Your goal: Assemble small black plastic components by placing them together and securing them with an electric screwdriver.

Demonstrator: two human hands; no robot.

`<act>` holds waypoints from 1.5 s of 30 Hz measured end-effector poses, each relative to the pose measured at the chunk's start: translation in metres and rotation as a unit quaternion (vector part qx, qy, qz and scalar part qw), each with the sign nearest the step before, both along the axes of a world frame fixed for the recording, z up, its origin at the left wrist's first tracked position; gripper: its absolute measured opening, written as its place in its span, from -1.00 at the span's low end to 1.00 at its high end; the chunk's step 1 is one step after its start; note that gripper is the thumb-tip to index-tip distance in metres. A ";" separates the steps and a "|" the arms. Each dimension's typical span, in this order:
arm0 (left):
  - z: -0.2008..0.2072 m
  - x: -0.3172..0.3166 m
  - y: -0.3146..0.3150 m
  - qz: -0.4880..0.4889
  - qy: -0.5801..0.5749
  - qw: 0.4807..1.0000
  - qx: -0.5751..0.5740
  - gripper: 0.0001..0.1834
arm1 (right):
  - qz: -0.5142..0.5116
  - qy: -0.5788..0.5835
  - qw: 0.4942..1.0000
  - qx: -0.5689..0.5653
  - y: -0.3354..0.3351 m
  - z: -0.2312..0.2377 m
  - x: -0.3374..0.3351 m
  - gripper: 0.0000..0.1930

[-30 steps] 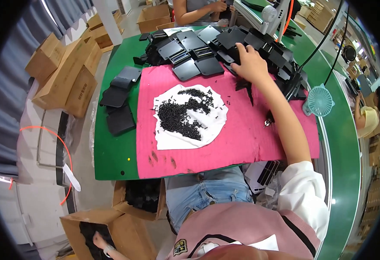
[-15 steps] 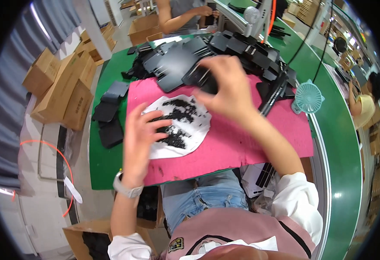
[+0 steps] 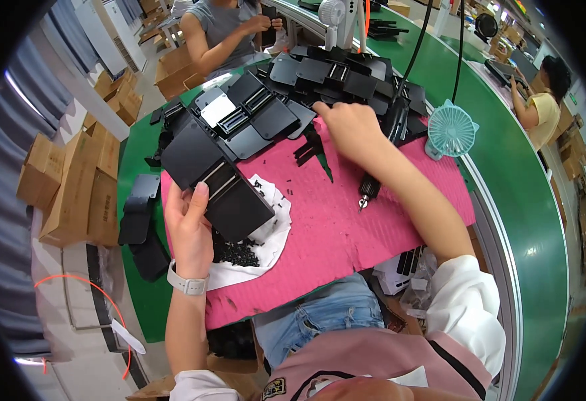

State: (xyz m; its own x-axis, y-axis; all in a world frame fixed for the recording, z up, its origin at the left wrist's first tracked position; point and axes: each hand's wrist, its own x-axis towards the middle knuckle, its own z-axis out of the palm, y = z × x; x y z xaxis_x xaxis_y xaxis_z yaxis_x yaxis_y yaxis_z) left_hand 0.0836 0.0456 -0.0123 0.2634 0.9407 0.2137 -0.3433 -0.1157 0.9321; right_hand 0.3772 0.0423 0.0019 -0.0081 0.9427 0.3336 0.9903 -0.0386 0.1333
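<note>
A black hinged part of two flat panels, joined by a middle section with metal rods, is gripped by my left hand, thumb on top. It is tilted over a white round cloth with a heap of small black pieces. My right hand is at the pile of black hinged parts, fingers bent together; what they pinch, if anything, is hidden. Below it lie a dark slotted piece and a raised fold of the pink sheet. A black electric screwdriver lies beside my right wrist.
A small teal fan stands at the right of the green table. More black panels lie at the left edge. Black cables hang at the back. One person is across the table, another far right. Cardboard boxes stand left.
My left hand, spread and holding nothing before, now grips the black hinged part over the cloth. My right hand has moved off the cloth area to the pile. The view has shifted.
</note>
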 end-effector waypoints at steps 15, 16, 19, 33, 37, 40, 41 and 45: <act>-0.003 -0.009 -0.012 -0.049 -0.046 0.998 -0.014 -0.52 | 0.118 -0.024 0.990 0.070 0.037 0.006 0.027 -0.81; -0.001 -0.009 -0.014 -0.066 -0.041 0.997 -0.016 -0.52 | 0.116 0.104 0.983 0.096 0.031 0.009 0.028 -0.79; -0.005 -0.005 -0.017 -0.070 -0.046 0.996 -0.039 -0.53 | 0.100 0.424 0.897 0.073 0.008 0.018 0.014 -0.73; -0.010 0.004 -0.025 -0.097 -0.080 0.992 0.014 -0.35 | 0.218 0.735 0.642 -0.019 -0.057 0.037 -0.102 -0.73; -0.013 0.003 -0.027 -0.081 -0.078 0.993 0.045 -0.35 | 0.197 0.752 0.628 -0.016 -0.062 0.036 -0.111 -0.78; -0.011 0.005 -0.030 -0.077 -0.087 0.993 0.038 -0.34 | 0.175 0.683 0.709 -0.014 -0.064 0.024 -0.123 -0.81; -0.011 0.004 -0.030 -0.077 -0.087 0.993 0.038 -0.34 | 0.197 0.562 0.802 0.052 -0.061 0.014 -0.119 -0.75; -0.010 0.003 -0.030 -0.083 -0.072 0.993 0.041 -0.41 | 0.220 0.363 0.898 0.116 -0.060 0.023 -0.114 -0.64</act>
